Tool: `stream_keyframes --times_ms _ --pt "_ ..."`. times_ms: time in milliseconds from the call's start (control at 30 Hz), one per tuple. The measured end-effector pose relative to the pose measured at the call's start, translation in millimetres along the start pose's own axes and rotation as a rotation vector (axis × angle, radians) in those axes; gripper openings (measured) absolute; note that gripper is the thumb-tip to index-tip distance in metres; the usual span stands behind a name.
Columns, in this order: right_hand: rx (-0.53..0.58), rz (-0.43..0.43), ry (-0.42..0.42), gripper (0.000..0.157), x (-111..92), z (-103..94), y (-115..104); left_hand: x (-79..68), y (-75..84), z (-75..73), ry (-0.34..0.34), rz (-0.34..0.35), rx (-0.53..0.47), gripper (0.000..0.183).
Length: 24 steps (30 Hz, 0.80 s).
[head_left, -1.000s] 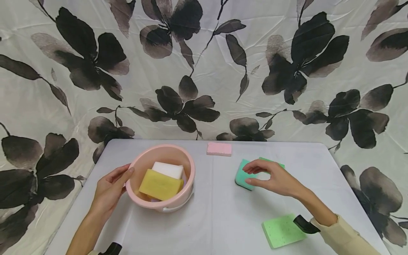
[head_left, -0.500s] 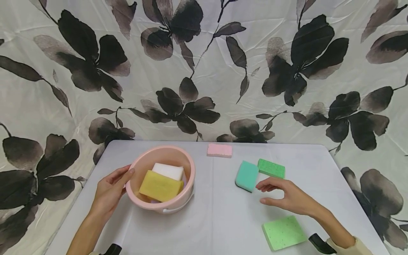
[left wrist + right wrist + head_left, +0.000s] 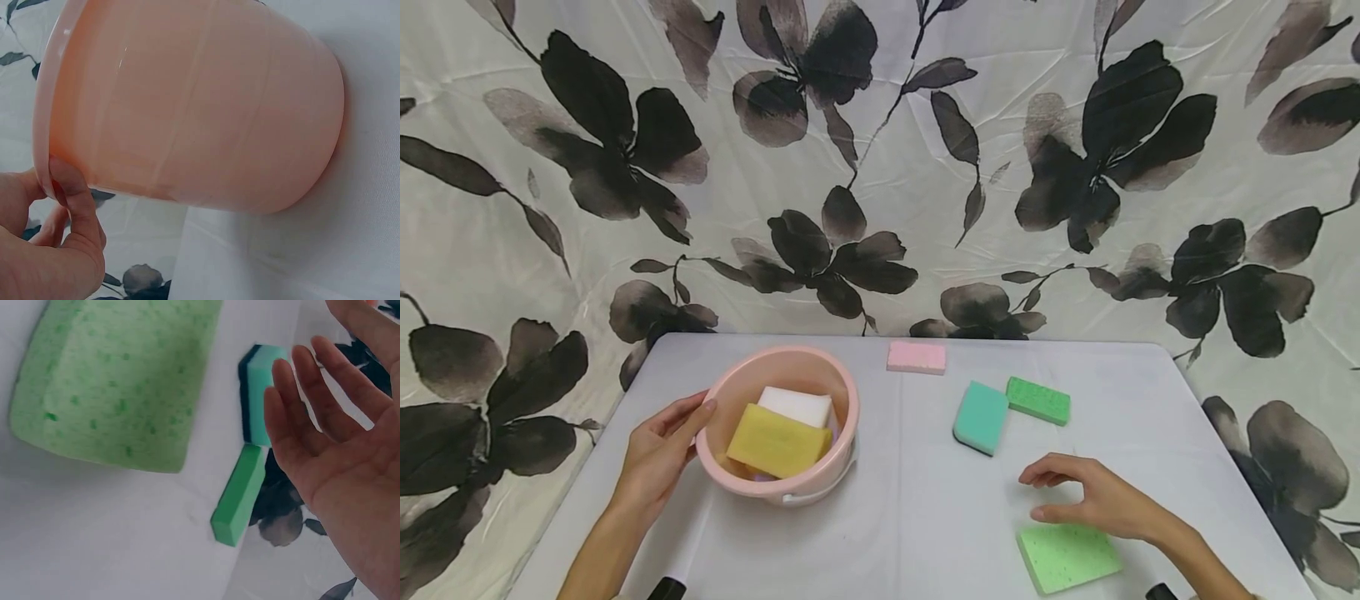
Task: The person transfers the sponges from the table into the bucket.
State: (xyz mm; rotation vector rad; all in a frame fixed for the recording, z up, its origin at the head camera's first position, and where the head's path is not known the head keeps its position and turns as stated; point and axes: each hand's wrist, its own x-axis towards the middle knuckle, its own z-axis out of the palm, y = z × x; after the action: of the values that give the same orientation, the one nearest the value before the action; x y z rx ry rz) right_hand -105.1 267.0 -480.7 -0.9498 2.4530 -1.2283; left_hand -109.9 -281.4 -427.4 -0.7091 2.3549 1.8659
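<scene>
My left hand (image 3: 658, 450) pinches the rim of a pink bucket (image 3: 827, 477) between thumb and fingers, as the left wrist view also shows (image 3: 69, 231). Inside the bucket a yellow sponge (image 3: 778, 440) leans over a white sponge (image 3: 795, 406), with a bit of purple below them. Just above the light green speckled sponge (image 3: 1067, 560) hovers my right hand (image 3: 1105, 500), its fingers gently bent and apart from the thumb, holding nothing. In the right wrist view that sponge (image 3: 119, 387) lies apart from the fingers.
A teal sponge (image 3: 981, 418) with a dark underside lies beside a green sponge (image 3: 1038, 401), toward the right. Near the white table's (image 3: 880, 533) back edge is a pink sponge (image 3: 916, 357). Floral cloth (image 3: 865, 167) hangs behind.
My right hand has moved from over the teal sponge toward the front right, to the light green sponge. The left hand and bucket have stayed in place.
</scene>
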Motion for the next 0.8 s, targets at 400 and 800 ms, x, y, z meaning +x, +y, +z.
stream_keyframes --times_ms 400,800 --pt "0.065 0.023 -0.169 0.034 -12 9.5 17 -2.9 -2.4 -1.1 0.0 0.052 0.007 0.074" --pt "0.081 0.086 -0.318 0.03 -10 7.3 17 -1.9 -3.0 -1.5 -0.006 0.073 -0.001 0.074"
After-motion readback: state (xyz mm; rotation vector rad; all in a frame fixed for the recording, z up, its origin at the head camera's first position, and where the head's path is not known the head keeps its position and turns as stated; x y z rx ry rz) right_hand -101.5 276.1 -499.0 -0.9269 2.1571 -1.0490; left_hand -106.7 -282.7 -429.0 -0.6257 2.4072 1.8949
